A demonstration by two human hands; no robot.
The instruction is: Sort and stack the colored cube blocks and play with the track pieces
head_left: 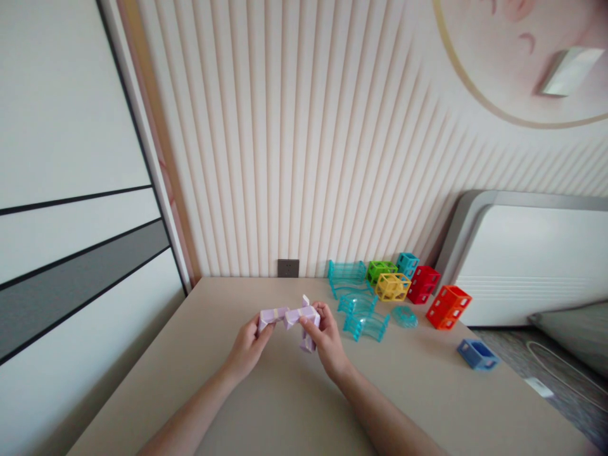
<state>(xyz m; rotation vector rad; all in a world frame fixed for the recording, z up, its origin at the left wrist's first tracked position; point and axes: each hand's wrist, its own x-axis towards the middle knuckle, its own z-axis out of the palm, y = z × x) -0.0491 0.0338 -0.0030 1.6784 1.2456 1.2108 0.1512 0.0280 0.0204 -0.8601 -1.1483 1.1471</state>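
Over the tabletop, my left hand (249,346) grips the outer end of a pale purple block (272,315) with a thin yellowish band. My right hand (329,347) is closed round a second pale purple piece (295,314), which has arms sticking out up, down and to the left. My right thumb lies across its front. The two pieces meet end to end near the middle; whether they are joined or only touching I cannot tell. Fingers hide their outer ends.
Right of my hands on the table (228,291) lie clear teal curved track pieces (365,326) and a teal ring (405,316). Yellow (392,288), green (380,271), red (422,285), orange (449,307) and blue (477,354) open-frame blocks stand farther right. A ribbed wall (266,158) rises behind.
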